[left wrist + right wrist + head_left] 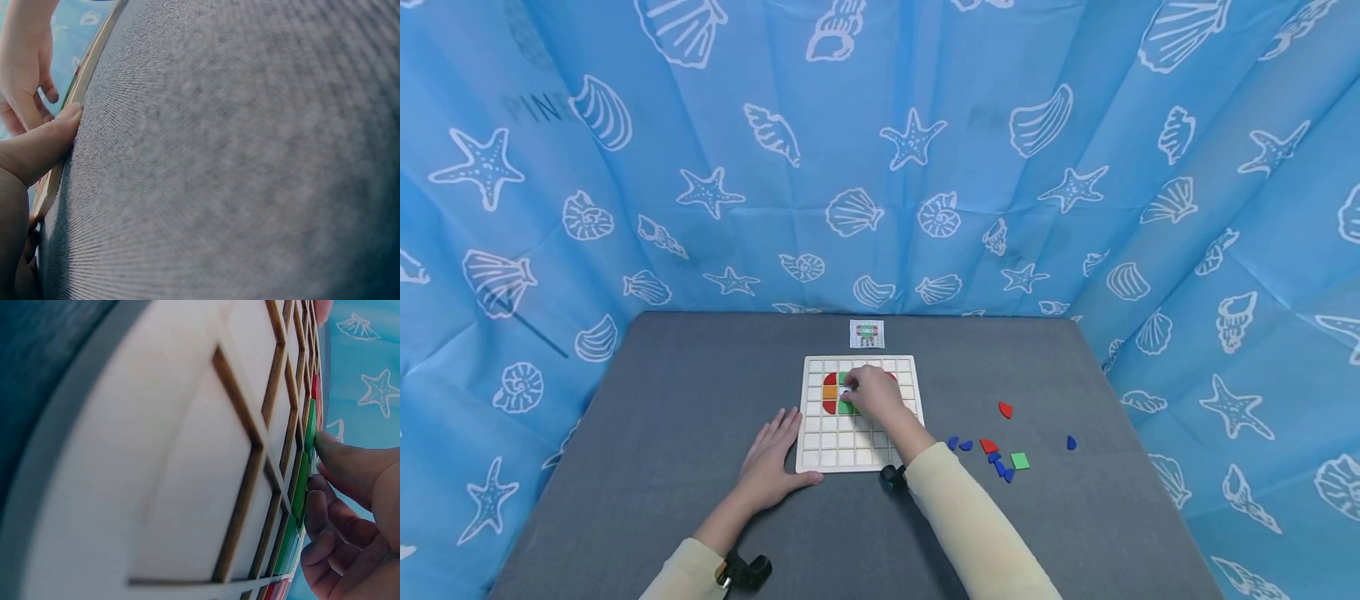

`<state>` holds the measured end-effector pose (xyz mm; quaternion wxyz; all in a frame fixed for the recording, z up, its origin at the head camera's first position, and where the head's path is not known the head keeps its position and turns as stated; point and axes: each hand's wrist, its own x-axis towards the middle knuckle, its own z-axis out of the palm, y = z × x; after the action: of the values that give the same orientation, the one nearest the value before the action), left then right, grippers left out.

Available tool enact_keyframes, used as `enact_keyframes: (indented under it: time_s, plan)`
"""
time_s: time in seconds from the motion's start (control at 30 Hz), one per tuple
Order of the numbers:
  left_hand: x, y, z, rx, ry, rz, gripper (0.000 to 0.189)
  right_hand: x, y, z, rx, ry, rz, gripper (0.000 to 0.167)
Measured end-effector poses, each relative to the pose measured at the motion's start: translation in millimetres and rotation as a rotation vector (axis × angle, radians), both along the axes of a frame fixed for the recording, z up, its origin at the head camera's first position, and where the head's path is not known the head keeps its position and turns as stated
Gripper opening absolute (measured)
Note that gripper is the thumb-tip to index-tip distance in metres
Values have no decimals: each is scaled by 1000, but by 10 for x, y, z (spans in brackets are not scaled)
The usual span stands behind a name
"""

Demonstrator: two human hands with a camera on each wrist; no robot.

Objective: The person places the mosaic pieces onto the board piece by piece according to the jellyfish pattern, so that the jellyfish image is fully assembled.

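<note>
On the table lies a pale wooden grid board [830, 457] with red, orange and green tiles set in its upper rows. My left hand [769, 462] rests at the board's lower left corner, fingers spread and thumb along the front edge. In the left wrist view its thumb [47, 145] touches the board's edge. Over the upper middle of the board, my right hand [877, 395] pinches a small whitish tile with a dark mark [845, 390] between thumb and finger, down at the grid. The right wrist view shows green tiles [300, 487] beside those fingertips; the hand hides several squares.
A small picture card [867, 334] lies behind the board. Right of it are scattered loose pieces: red quarter-rounds [1006, 410], several blue half-rounds [1071, 443] and a green square [1019, 461]. A blue shell-print curtain [910, 225] hangs behind the grey table [700, 375].
</note>
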<state>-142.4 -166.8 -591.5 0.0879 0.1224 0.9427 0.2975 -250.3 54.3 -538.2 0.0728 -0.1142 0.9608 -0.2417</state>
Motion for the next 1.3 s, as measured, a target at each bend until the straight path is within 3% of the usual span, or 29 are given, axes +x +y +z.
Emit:
enact_keyframes:
  time_s: [0.2, 0.4, 0.9, 1.3]
  plan:
    - [10, 13, 40, 7, -20, 2, 117, 6, -14, 3, -31, -13, -4, 15]
    - [12, 12, 37, 10, 11, 10, 118, 32, 20, 48, -44, 0, 4, 16]
    - [11, 10, 31, 12, -16, 5, 118, 268, 297, 289, -71, 110, -6, 21]
    - [27, 8, 37, 25, 2, 3, 118, 455, 584, 353, -104, 153, -101, 23]
